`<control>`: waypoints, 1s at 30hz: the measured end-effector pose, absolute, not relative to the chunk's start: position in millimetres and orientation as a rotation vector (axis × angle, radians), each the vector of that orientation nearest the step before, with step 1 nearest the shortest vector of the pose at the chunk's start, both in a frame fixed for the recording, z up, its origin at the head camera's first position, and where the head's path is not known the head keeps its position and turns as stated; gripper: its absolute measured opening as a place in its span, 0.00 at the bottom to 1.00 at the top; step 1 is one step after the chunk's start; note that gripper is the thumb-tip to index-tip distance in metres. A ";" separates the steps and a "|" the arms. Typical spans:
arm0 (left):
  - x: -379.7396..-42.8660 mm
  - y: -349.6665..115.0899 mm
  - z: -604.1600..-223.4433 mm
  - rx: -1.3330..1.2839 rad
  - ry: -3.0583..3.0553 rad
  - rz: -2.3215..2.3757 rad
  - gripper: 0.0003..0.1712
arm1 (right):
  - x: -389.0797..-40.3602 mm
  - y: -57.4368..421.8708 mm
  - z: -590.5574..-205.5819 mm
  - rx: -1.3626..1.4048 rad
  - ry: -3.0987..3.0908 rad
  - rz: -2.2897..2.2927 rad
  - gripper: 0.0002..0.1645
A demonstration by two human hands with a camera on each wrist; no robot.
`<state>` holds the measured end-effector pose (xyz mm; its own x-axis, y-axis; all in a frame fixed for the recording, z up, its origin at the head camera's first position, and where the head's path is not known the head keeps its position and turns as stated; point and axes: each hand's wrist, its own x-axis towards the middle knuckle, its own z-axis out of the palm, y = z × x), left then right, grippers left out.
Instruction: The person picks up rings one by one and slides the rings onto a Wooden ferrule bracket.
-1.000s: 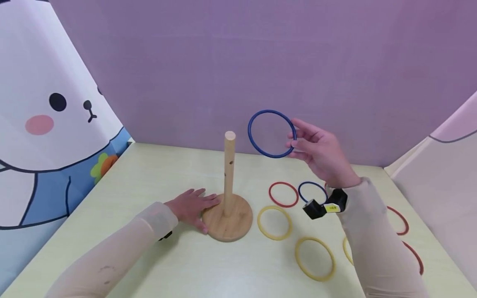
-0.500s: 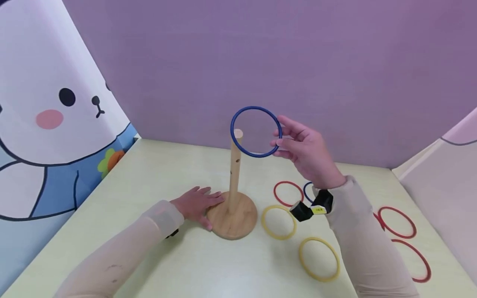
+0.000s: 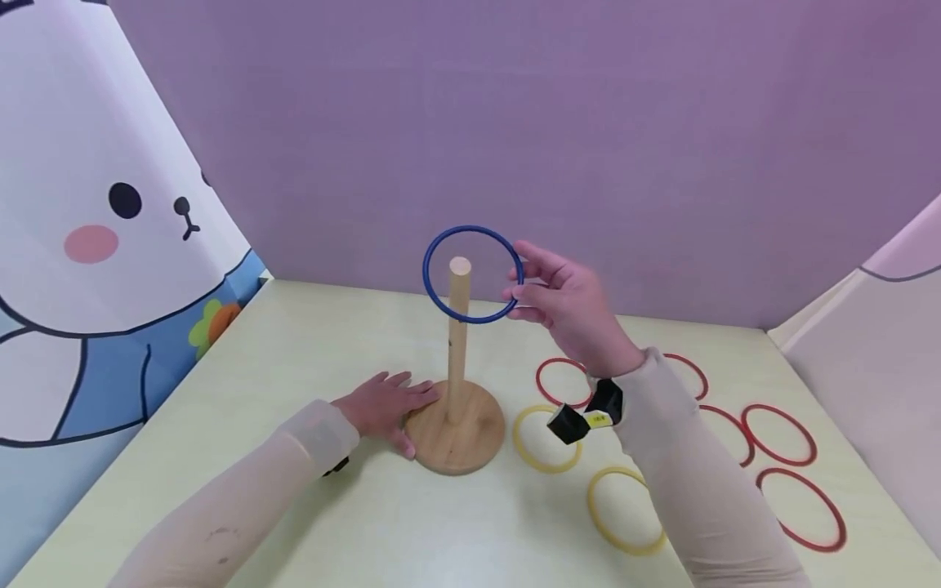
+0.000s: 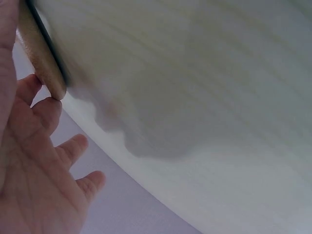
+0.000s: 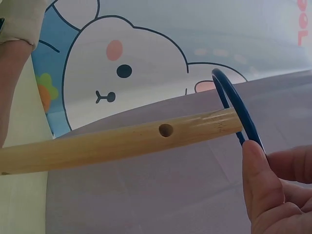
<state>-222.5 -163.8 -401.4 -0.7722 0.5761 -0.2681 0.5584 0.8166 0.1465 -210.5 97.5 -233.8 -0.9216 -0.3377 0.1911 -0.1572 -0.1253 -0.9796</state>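
Note:
A wooden peg (image 3: 457, 359) stands upright on a round wooden base (image 3: 474, 437). My left hand (image 3: 381, 408) lies at the base's left side with fingers spread, touching its edge; in the left wrist view, fingertips (image 4: 48, 109) meet the rim of the base. My right hand (image 3: 577, 314) pinches the right side of a blue ring (image 3: 425, 271) between thumb and fingers. The tilted ring is level with the peg's top. In the right wrist view, the peg's tip (image 5: 229, 121) sits just inside the ring, with nothing showing that they touch.
To the right on the pale table (image 3: 338, 523) lie two yellow rings, one being a yellow ring (image 3: 590, 506) partly under my right sleeve. Several red rings, such as a red ring (image 3: 844, 531), lie farther right. A purple cloth (image 3: 470, 122) rises behind the table.
My right hand has carried the blue ring leftward, from beside the peg to around its top. My left hand has stayed at the base. The head view has shifted slightly.

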 end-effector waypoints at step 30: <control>-222.1 -161.2 -404.2 0.807 2.729 0.011 0.55 | -207.9 78.6 -277.5 -0.452 2.059 -2.108 0.34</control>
